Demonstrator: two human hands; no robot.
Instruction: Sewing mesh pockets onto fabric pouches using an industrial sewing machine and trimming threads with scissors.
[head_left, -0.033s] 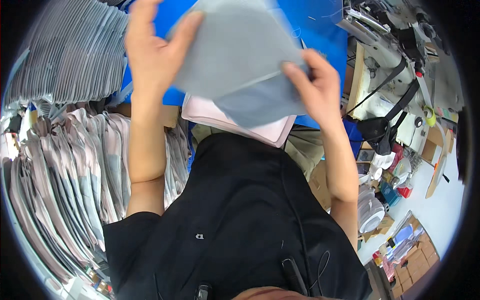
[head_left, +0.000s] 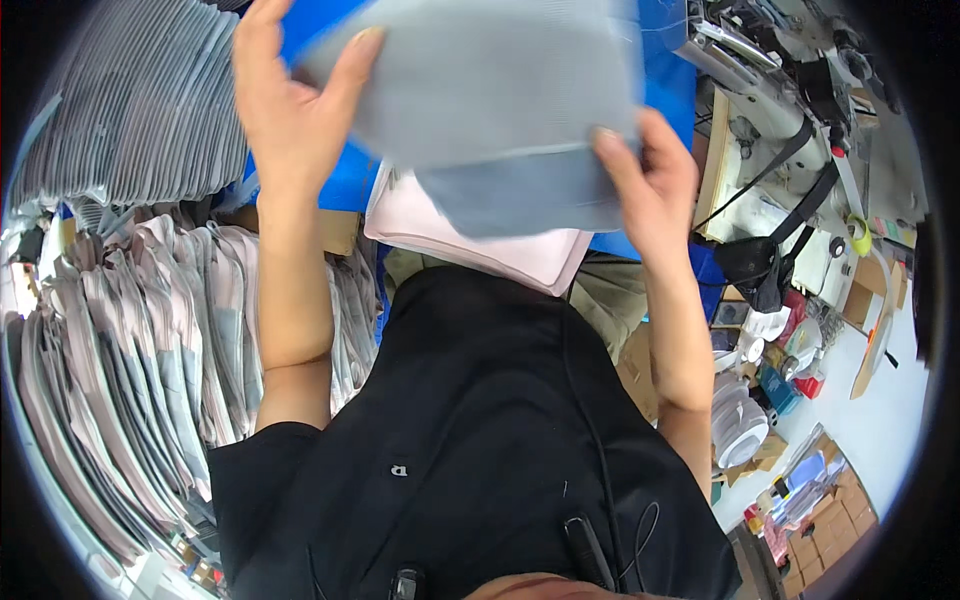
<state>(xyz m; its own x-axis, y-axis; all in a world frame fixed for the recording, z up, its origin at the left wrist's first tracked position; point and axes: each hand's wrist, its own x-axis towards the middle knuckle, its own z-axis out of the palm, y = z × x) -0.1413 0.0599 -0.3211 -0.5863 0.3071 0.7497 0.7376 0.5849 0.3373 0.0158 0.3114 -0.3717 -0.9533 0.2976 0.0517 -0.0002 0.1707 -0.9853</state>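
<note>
A grey fabric panel (head_left: 490,90), blurred by motion, is held up in front of me, with a darker grey-blue section (head_left: 530,190) along its near side. On its left edge lies the thumb of my left hand (head_left: 295,115); the panel's corner passes between that thumb and the fingers. My right hand (head_left: 655,190) pinches the right edge, thumb on top, where the lighter and darker parts meet. Below the panel, a pale pink padded piece (head_left: 400,215) with rounded corners lies at the table's near edge, partly covered.
A blue tabletop (head_left: 668,85) extends under the work. Tall stacks of grey panels (head_left: 130,100) and pink-and-grey pieces (head_left: 150,330) stand at the left. At the right are a sewing machine (head_left: 740,75), a black pouch (head_left: 750,262) and cardboard boxes (head_left: 835,520).
The panel has turned so that its seam lies more level, and it has shifted slightly away. My left hand has moved a little left, my right hand a little right.
</note>
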